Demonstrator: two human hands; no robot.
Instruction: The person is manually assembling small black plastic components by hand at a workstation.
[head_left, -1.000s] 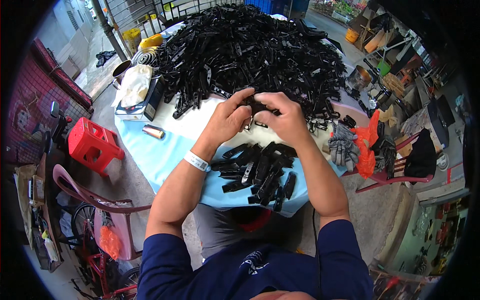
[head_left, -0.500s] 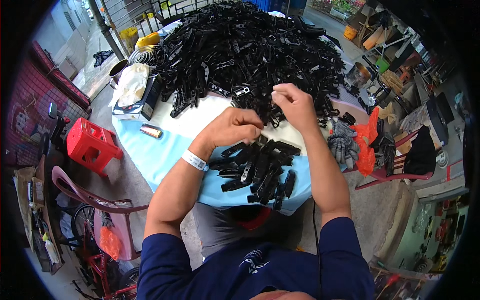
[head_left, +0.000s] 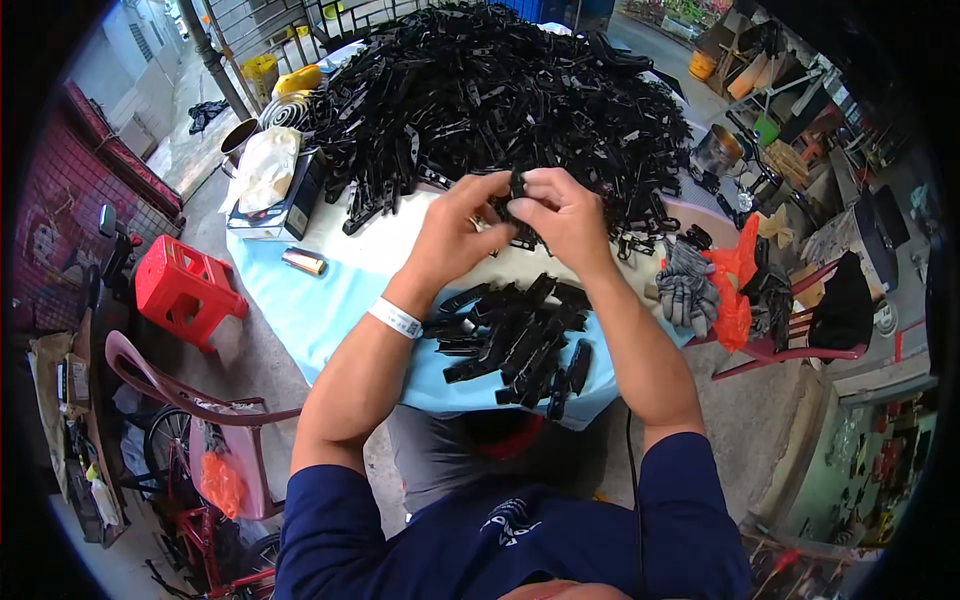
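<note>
My left hand (head_left: 462, 222) and my right hand (head_left: 566, 215) meet at the near edge of a large heap of black plastic parts (head_left: 500, 90). Between their fingertips is a small, dark black plastic part (head_left: 517, 186), pinched from both sides. Its exact kind is too small to make out. Nearer to me, on the light blue table cover (head_left: 330, 320), lies a smaller pile of long black plastic parts (head_left: 520, 335). Both forearms reach over either side of that pile.
A box with a crumpled bag (head_left: 268, 175) stands left of the heap, near a small cylinder (head_left: 303, 262). Grey gloves (head_left: 688, 288) and an orange plastic bag (head_left: 735, 285) lie at the right edge. A red stool (head_left: 188, 290) and a pink chair (head_left: 230, 450) stand left.
My hands were apart; now they have come together farther from me. The left moved away from the small pile, and both now pinch a black part.
</note>
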